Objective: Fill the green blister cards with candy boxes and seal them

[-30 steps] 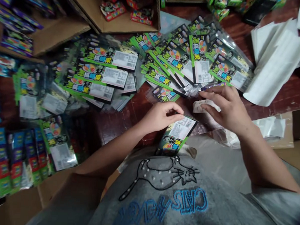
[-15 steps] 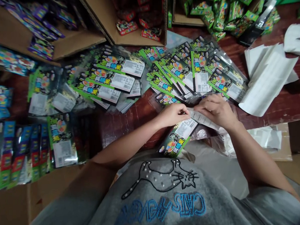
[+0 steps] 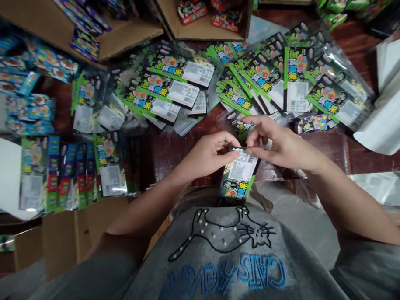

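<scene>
A reddish-brown, glossy worktop (image 3: pixel 364 155) lies beyond the hands, with open boxes of plain brown cardboard at its far side. The left hand (image 3: pixel 208 154) is partly closed, its fingers curled inward, thumb and forefinger pinching the top edge of a flat packet (image 3: pixel 241 169). The right hand (image 3: pixel 277 141) is half curled, with its thumb tip at the same edge; whether it grips or merely presses there cannot be told. The packet hangs between and below the 2 hands, slanting toward the grey shirt (image 3: pixel 225 277), which bears a black stitched cat outline, pearly beads and blue looped lettering. It is thin and rectangular, black and green, with a matte white barcode label nearest the fingers. Beyond the left hand lies an overlapping heap of similar packets (image 3: pixel 185 95) in shiny clear film; a 2nd heap (image 3: pixel 264 78) fans out beyond the right hand. Just past the right wrist is a small purple sachet (image 3: pixel 312 123), crinkled and glossy, and farther right a curled sheet of white paper (image 3: pixel 390 104). Well left of the left hand, bright blue wrappers (image 3: pixel 30 113) lie bunched together.
</scene>
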The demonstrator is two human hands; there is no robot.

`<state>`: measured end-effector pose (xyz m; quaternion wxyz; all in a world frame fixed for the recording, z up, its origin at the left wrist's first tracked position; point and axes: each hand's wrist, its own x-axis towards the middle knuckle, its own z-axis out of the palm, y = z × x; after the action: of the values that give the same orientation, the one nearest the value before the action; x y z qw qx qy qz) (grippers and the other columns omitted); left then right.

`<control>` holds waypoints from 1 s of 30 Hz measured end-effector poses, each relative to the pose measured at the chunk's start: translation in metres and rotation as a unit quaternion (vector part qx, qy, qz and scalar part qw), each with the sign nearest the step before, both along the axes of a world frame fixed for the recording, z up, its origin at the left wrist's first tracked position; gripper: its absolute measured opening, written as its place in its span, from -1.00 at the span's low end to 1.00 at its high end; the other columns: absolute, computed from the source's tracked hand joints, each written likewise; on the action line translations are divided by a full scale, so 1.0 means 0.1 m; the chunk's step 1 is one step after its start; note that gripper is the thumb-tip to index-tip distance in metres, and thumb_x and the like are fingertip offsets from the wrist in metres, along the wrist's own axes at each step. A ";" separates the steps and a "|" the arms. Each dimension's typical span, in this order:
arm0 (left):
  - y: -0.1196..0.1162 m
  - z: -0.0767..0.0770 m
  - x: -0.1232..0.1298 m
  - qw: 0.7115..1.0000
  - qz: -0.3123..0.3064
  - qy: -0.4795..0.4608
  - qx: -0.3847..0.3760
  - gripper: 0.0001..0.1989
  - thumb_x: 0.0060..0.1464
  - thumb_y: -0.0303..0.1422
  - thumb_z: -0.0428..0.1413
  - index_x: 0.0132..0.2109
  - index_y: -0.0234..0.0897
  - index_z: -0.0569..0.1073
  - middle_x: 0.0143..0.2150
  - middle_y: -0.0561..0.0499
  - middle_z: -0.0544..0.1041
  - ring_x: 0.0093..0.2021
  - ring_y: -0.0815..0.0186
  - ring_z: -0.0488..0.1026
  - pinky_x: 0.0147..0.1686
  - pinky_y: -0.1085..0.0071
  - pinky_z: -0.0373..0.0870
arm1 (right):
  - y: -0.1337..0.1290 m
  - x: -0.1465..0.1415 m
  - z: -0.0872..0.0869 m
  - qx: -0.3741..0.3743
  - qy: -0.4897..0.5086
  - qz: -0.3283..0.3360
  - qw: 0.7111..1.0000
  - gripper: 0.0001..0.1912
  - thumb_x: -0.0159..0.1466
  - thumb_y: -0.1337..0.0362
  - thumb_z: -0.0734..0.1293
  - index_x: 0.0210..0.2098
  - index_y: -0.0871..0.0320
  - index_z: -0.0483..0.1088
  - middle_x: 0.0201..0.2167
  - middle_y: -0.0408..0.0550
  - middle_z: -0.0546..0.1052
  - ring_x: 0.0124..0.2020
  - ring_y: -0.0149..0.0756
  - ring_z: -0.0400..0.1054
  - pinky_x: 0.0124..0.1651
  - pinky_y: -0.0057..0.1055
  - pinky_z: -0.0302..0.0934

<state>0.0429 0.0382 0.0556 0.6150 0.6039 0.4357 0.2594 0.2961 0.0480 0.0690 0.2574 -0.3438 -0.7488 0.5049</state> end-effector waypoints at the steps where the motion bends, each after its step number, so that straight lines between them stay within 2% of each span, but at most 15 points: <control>1: -0.01 0.02 -0.01 1.000 0.002 -0.008 -0.001 -0.84 0.13 -0.39 0.31 -0.13 -0.29 0.57 -0.22 0.02 0.63 -0.25 0.39 0.56 -0.22 0.49 0.51 | 0.00 -0.03 0.00 0.022 -0.021 -0.002 1.000 -0.29 0.42 0.21 0.43 0.47 0.08 0.13 -0.19 -0.10 0.56 -0.24 -0.28 0.48 -0.17 -0.29 0.37; 3: -0.02 0.05 -0.05 1.000 0.003 -0.018 0.001 -0.84 0.13 -0.38 0.31 -0.14 -0.29 0.56 -0.23 0.02 0.63 -0.26 0.39 0.55 -0.24 0.50 0.49 | -0.03 -0.09 0.02 0.086 -0.062 -0.026 0.994 -0.24 0.41 0.23 0.45 0.49 0.08 0.11 -0.13 -0.04 0.57 -0.17 -0.20 0.50 -0.09 -0.22 0.38; 7: -0.05 0.06 -0.12 0.999 -0.005 -0.036 0.019 -0.86 0.13 -0.39 0.30 -0.16 -0.30 0.55 -0.22 0.01 0.63 -0.27 0.40 0.54 -0.24 0.49 0.48 | -0.22 -0.22 0.10 0.226 -0.143 -0.078 0.961 -0.33 0.47 0.31 0.37 0.51 -0.04 0.16 -0.12 -0.05 0.65 -0.05 -0.08 0.51 0.13 -0.04 0.29; 9: -0.06 0.04 -0.15 0.999 -0.016 -0.039 0.026 -0.83 0.12 -0.37 0.33 -0.16 -0.30 0.53 -0.24 0.01 0.62 -0.30 0.41 0.52 -0.26 0.48 0.47 | -0.30 -0.30 0.10 0.250 -0.167 -0.084 0.950 -0.28 0.50 0.33 0.31 0.57 -0.11 0.05 -0.13 -0.09 0.68 -0.04 -0.06 0.51 0.18 0.03 0.24; 12: -0.02 -0.01 -0.23 0.998 -0.010 -0.028 0.051 -0.72 0.05 -0.31 0.42 -0.21 -0.27 0.49 -0.31 0.05 0.58 -0.35 0.40 0.50 -0.33 0.48 0.44 | -0.37 -0.34 0.07 0.230 -0.170 -0.080 0.955 -0.17 0.52 0.28 0.29 0.64 -0.16 -0.16 -0.03 -0.06 0.70 0.02 0.01 0.51 0.22 0.15 0.25; 14: 0.03 -0.04 -0.36 0.995 0.040 -0.029 0.084 -0.67 0.03 -0.30 0.46 -0.22 -0.25 0.46 -0.29 0.06 0.58 -0.31 0.39 0.53 -0.31 0.48 0.46 | -0.41 -0.33 0.02 0.197 -0.133 -0.091 0.967 -0.13 0.51 0.18 0.33 0.64 -0.17 -0.19 0.14 0.03 0.64 0.13 0.05 0.50 0.27 0.20 0.29; 17: 0.06 -0.10 -0.65 0.969 0.194 -0.076 0.131 -0.63 0.06 -0.25 0.47 -0.08 -0.15 0.49 -0.19 0.08 0.61 -0.22 0.36 0.58 -0.25 0.47 0.52 | -0.54 -0.32 -0.12 0.122 -0.006 -0.199 0.972 -0.10 0.48 0.04 0.37 0.62 -0.24 -0.19 0.38 0.13 0.41 0.24 0.02 0.47 0.30 0.13 0.40; 19: -0.03 -0.16 -0.81 0.944 0.277 -0.123 0.132 -0.52 0.10 -0.17 0.46 0.10 -0.03 0.48 -0.10 0.07 0.63 -0.14 0.32 0.61 -0.21 0.44 0.56 | -0.64 -0.38 -0.26 0.069 0.061 -0.272 0.958 -0.14 0.48 -0.06 0.34 0.60 -0.30 -0.18 0.40 0.12 0.36 0.25 -0.02 0.47 0.25 0.09 0.47; 20: -0.12 -0.20 -0.86 0.936 0.296 -0.143 0.122 -0.45 0.12 -0.13 0.45 0.19 0.03 0.46 -0.04 0.06 0.63 -0.09 0.29 0.62 -0.18 0.41 0.59 | -0.68 -0.42 -0.34 0.051 0.076 -0.299 0.950 -0.15 0.48 -0.10 0.34 0.59 -0.32 -0.17 0.37 0.11 0.37 0.24 -0.02 0.48 0.23 0.10 0.50; 23: -0.48 -0.32 -0.90 0.942 0.287 -0.150 0.086 -0.28 0.14 -0.09 0.44 0.36 0.10 0.36 0.17 -0.01 0.61 0.05 0.21 0.63 -0.06 0.31 0.63 | -0.73 -0.58 -0.52 0.040 0.076 -0.378 0.922 -0.18 0.46 -0.12 0.36 0.54 -0.30 -0.12 0.27 0.10 0.43 0.20 0.00 0.51 0.20 0.18 0.51; 25: -0.68 -0.36 -0.88 0.962 0.242 -0.105 0.067 -0.36 0.17 -0.11 0.42 0.32 0.01 0.42 0.18 -0.05 0.62 0.03 0.21 0.64 -0.04 0.30 0.63 | -0.70 -0.64 -0.56 0.046 0.074 -0.403 0.911 -0.20 0.47 -0.10 0.36 0.52 -0.31 -0.14 0.21 0.08 0.45 0.17 -0.01 0.52 0.17 0.19 0.53; 28: -0.78 -0.34 -0.78 0.980 0.174 -0.037 0.084 -0.63 0.18 -0.18 0.42 0.06 -0.17 0.57 0.04 -0.06 0.65 -0.07 0.27 0.63 -0.08 0.37 0.60 | -0.62 -0.68 -0.53 0.063 0.076 -0.350 0.931 -0.07 0.38 -0.11 0.46 0.51 -0.38 -0.16 0.19 0.04 0.45 0.19 0.00 0.49 -0.06 -0.01 0.62; 30: -0.72 -0.32 -0.68 0.978 0.168 -0.049 0.114 -0.60 0.17 -0.22 0.42 0.09 -0.18 0.55 0.02 -0.06 0.65 -0.09 0.28 0.63 -0.11 0.39 0.60 | -0.58 -0.73 -0.50 0.096 0.082 -0.320 0.939 -0.01 0.32 -0.10 0.53 0.51 -0.41 -0.11 0.26 0.04 0.40 0.24 0.00 0.43 -0.20 -0.14 0.62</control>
<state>-0.0251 -0.0337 0.0233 0.5108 0.5748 0.4679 0.4357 0.2228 -0.0095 0.0194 0.4976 -0.4963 -0.6201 0.3485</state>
